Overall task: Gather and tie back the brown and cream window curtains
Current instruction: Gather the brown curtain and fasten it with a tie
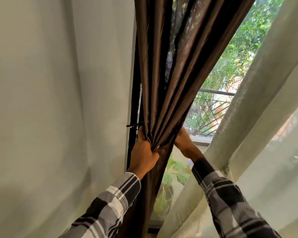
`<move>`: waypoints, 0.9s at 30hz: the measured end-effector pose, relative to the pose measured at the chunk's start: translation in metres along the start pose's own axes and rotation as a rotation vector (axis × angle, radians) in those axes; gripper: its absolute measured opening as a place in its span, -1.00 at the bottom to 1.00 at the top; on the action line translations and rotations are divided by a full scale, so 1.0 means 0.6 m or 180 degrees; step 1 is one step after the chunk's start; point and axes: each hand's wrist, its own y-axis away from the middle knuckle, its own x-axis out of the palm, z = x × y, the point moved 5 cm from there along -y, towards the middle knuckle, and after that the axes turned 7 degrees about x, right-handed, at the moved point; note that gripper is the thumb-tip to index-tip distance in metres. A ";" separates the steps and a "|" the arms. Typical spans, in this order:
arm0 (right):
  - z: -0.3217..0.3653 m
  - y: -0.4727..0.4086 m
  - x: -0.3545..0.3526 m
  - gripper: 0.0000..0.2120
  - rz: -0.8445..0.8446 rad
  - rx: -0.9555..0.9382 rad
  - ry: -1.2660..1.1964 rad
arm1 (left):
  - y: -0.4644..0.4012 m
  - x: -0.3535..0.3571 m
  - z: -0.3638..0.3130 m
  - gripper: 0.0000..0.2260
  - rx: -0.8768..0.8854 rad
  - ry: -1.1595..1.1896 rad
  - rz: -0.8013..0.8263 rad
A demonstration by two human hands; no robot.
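Head view: we see the brown curtain point(163, 79) bunched into tight vertical folds at centre frame, hanging along the left edge of the window point(230, 69) beside the pale wall point(58, 83).

The left hand point(144, 152) grips the gathered folds from the left side, fingers curled around the bunch at its narrowest point. The right hand point(184, 141) sits on the right side of the same bunch at about the same height; its fingers go behind the fabric, so we cannot tell whether it is clamping the cloth or only pressing against it.

A thin dark tie or hook point(134, 125) sticks out from the wall edge just above the left hand, touching or very near the curtain; which, we cannot tell.

The cream curtain point(258, 126) hangs at the right of the frame, running diagonally, apart from both hands. Neither hand touches it.

Both arms wear plaid sleeves point(113, 200). Through the glass we see a metal railing point(212, 107) and green trees point(248, 40); a leafy plant point(172, 170) shows low between the two curtains.
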 end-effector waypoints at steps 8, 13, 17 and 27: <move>0.025 -0.013 0.009 -0.75 0.0443 -0.0131 0.0317 | -0.018 -0.005 0.027 -0.27 -0.0037 -0.0596 0.0106; 0.015 -0.011 0.002 -0.69 0.0532 -0.0017 0.0391 | -0.016 -0.009 0.016 -0.31 0.0441 -0.0793 0.0041; -0.001 -0.015 -0.002 -0.70 0.0598 0.0453 0.0022 | -0.017 -0.005 0.013 -0.28 0.0457 -0.0464 0.0187; -0.030 -0.018 -0.012 -0.61 0.0347 0.0939 -0.0320 | -0.012 0.008 0.017 -0.42 0.0229 0.0008 0.0498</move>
